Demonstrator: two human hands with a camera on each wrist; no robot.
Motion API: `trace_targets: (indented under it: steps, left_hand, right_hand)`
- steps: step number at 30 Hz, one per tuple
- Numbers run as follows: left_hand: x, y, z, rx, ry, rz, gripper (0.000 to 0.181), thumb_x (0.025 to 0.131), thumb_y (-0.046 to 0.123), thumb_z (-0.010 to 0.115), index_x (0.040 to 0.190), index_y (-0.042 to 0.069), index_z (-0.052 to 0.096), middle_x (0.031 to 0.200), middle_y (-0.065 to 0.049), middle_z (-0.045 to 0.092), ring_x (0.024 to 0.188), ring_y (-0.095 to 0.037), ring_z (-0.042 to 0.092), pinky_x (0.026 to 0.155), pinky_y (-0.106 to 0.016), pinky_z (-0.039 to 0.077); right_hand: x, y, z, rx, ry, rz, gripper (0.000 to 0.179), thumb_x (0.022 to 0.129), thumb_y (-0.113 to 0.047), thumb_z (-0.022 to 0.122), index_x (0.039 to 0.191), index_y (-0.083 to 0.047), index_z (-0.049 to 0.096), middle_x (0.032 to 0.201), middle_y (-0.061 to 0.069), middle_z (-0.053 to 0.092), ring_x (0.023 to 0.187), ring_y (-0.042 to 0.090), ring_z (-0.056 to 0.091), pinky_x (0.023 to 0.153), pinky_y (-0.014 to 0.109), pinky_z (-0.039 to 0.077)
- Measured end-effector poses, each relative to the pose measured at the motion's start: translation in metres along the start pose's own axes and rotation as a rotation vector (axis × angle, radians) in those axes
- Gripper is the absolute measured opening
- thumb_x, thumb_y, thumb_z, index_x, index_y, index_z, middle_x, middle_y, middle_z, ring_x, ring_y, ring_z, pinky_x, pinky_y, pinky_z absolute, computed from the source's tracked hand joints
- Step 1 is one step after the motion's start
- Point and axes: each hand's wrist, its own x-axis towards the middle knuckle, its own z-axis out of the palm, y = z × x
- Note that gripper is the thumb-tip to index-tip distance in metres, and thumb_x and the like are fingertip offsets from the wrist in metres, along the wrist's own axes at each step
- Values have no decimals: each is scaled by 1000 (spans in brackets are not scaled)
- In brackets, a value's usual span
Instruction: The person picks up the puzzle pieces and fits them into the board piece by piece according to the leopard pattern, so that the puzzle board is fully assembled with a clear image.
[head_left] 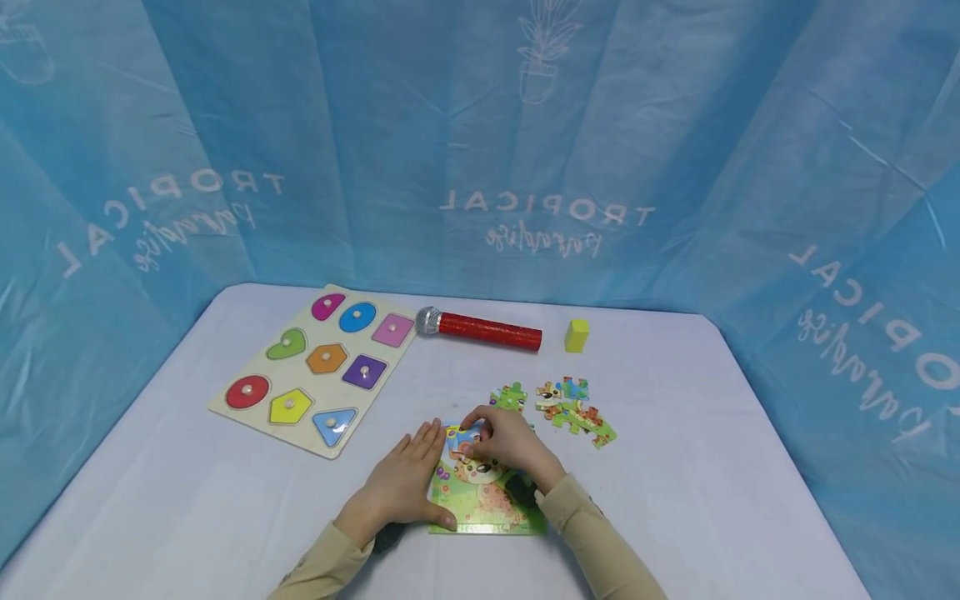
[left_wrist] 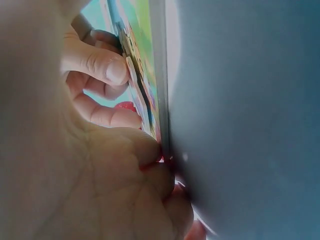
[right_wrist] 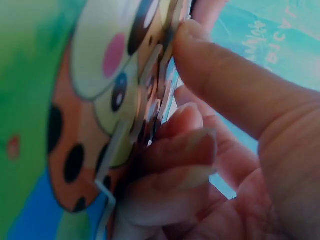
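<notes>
Green puzzle [head_left: 459, 528] between the hands, fitting apparently under way.
Left hand [head_left: 405, 477] rests, fingers straight, along its edge; right hand [head_left: 510, 437] pinches a piece [head_left: 463, 437] over it. Aligning, then pressing down, seems called for; loose pieces [head_left: 579, 414] lie beyond that hand.

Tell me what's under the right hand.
The puzzle board lies under the right hand, which pinches a puzzle piece over it. In the head view, the hand covers the board's upper right, so that part is hidden there.

Soft, hazy wrist views
</notes>
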Motion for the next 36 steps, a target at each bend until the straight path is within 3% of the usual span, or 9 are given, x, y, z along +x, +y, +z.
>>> trace_targets:
  steps: [8,17,24,31,36]
  left_hand:
    - [0,0,1,3,-1,6,128,61,68,78,150,-6,25,160,-22,19,149,-36,19,120,-53,23]
    - [0,0,1,15,2,10,128,61,68,78,150,-7,25,160,-23,19,149,-36,19,120,-53,23]
    - [2,0,0,18,-5,4,127,62,68,78,150,-6,24,160,-22,18,150,-35,18,120,-53,23]
    - [1,0,1,11,5,47,123,62,66,78,153,2,24,161,-19,20,149,-37,19,118,-57,24]
    - [1,1,-2,-38,-40,134,110,70,58,77,152,5,28,161,-14,22,150,-35,18,118,-59,21]
  right_hand:
    - [3,1,2,-41,18,-21,36,81,-22,79,115,-15,72,63,-5,53,50,6,42,43,19,35]
    - [2,2,2,-41,24,-23,32,81,-24,78,112,-16,75,57,-4,56,43,5,39,38,19,34]
    - [4,3,1,-86,47,-54,43,81,-31,79,120,-15,70,63,-5,56,50,5,43,43,19,35]
    - [1,7,-4,-26,44,-2,40,85,-21,75,121,-8,64,68,0,55,53,9,45,47,21,39]
    - [1,7,-2,-4,44,3,39,85,-17,75,120,-6,63,67,-1,55,52,9,46,46,21,39]
